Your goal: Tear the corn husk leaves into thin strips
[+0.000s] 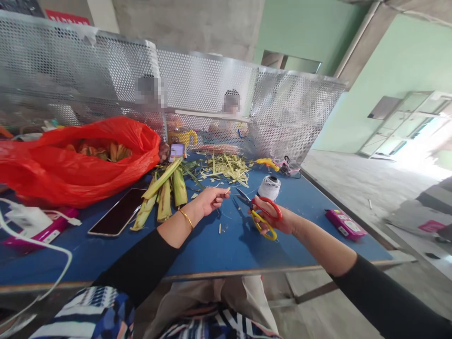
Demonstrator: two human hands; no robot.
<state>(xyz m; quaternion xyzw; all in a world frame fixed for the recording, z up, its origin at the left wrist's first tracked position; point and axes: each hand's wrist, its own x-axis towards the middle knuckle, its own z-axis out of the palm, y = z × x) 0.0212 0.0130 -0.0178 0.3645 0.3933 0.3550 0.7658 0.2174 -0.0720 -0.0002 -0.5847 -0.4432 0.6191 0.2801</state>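
Note:
My left hand (212, 199) pinches a small pale piece (228, 190) between thumb and fingertips above the blue table (212, 254). To its right, my right hand (268, 217) is closed round the handles of scissors (266, 212), one handle red and one yellow. The blades point up and left toward the pale piece, a little apart from it. Behind the scissors stands a spool of white thread (269, 187). Several green-yellow stalks (179, 186) lie left of my left hand, and a heap of thin pale-green strips (229, 168) lies beyond it.
A red plastic bag (137, 141) fills the back left, with a phone (118, 213) before it. At the left edge are a charger (28, 219) and white cable. A magenta packet (345, 224) lies right. A perforated metal screen (208, 84) borders the back; people sit beyond it.

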